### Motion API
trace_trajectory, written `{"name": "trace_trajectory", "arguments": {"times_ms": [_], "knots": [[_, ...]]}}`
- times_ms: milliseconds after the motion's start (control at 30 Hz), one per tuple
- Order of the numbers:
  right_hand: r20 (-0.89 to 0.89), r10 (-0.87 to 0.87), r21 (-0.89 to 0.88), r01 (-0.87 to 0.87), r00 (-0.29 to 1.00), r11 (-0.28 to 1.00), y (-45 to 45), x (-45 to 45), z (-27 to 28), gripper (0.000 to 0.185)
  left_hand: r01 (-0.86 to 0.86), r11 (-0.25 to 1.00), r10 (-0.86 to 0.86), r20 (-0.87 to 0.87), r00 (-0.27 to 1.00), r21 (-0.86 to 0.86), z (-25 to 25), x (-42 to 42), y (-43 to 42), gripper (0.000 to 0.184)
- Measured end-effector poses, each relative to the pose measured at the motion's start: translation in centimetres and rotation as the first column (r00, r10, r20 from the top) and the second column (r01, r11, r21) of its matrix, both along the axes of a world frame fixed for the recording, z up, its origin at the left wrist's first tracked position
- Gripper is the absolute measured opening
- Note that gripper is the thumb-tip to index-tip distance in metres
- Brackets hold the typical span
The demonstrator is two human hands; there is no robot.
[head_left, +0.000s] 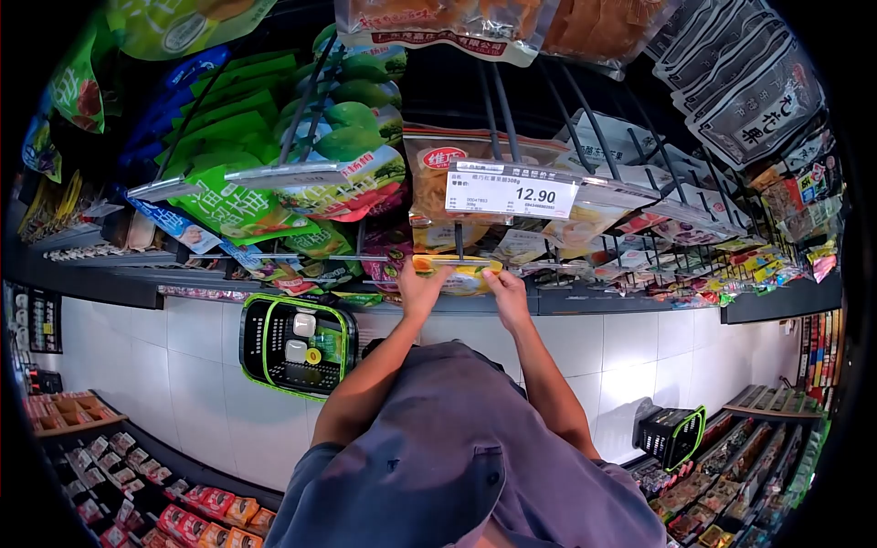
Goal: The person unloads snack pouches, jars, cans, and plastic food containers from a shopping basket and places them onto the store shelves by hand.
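Observation:
Both my hands are at a yellow snack packet (468,278) at the lower edge of the hanging rack. The fingers of my left hand (421,289) close on the packet's left end. At its right end, my right hand (508,294) pinches the corner. Just above hangs a clear packet with a red label (445,161), partly behind a white price tag reading 12.90 (512,194). Purple packets (384,251) hang beside my left hand.
Green snack bags (233,196) hang at the upper left, grey bags (763,96) at the upper right. A black and green basket (251,352) with a few items stands on the floor at left; another basket (671,437) is at right.

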State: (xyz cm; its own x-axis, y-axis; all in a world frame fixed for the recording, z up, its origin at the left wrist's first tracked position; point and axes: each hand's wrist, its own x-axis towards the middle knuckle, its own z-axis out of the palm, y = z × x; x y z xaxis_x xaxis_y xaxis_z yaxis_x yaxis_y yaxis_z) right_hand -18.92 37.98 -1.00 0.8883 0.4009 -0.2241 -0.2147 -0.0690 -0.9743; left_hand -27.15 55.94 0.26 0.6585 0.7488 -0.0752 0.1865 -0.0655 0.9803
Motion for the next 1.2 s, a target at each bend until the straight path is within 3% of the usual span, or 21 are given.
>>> {"name": "trace_trajectory", "arguments": {"times_ms": [167, 267, 567, 633, 967, 1067, 1133, 1200], "knots": [[-0.001, -0.005, 0.011, 0.005, 1.000, 1.000, -0.3, 0.7, 0.7, 0.025, -0.002, 1.000, 0.002, 0.050, 0.999, -0.006, 0.8, 0.7, -0.3, 0.038], [0.004, 0.003, 0.030, -0.003, 1.000, 1.000, 0.2, 1.0, 1.4, 0.025, -0.010, 0.993, 0.022, 0.096, 0.995, -0.119, 1.6, 1.1, -0.2, 0.037], [-0.027, 0.023, 0.046, -0.022, 0.999, 0.999, 0.5, 1.6, 1.7, 0.026, -0.009, 0.985, 0.035, 0.147, 0.988, -0.174, -0.1, 1.6, 0.0, 0.034], [-0.034, 0.018, 0.057, -0.016, 0.999, 0.998, 0.6, 1.8, 1.6, 0.026, 0.034, 0.973, 0.020, 0.232, 0.972, -0.227, 0.4, 1.8, 0.1, 0.033], [-0.044, 0.039, 0.061, -0.036, 0.998, 0.997, 1.0, 2.3, 0.9, 0.029, 0.034, 0.971, 0.022, 0.229, 0.973, -0.236, 0.3, 1.9, 0.5, 0.038], [-0.052, 0.007, 0.027, -0.005, 0.999, 1.000, 1.4, 2.6, 0.9, 0.031, 0.024, 0.976, 0.017, 0.184, 0.983, -0.217, 0.4, 2.3, 0.8, 0.040], [0.030, 0.083, -0.174, -0.076, 0.996, 0.982, 1.5, 3.3, 0.2, 0.030, 0.010, 0.986, 0.021, 0.187, 0.982, -0.164, 0.3, 2.7, 1.0, 0.035], [0.108, 0.063, -0.161, -0.045, 0.992, 0.986, 2.2, 3.5, -0.7, 0.035, 0.011, 0.989, 0.014, 0.168, 0.986, -0.146, 0.5, 3.0, 1.3, 0.038]]}}
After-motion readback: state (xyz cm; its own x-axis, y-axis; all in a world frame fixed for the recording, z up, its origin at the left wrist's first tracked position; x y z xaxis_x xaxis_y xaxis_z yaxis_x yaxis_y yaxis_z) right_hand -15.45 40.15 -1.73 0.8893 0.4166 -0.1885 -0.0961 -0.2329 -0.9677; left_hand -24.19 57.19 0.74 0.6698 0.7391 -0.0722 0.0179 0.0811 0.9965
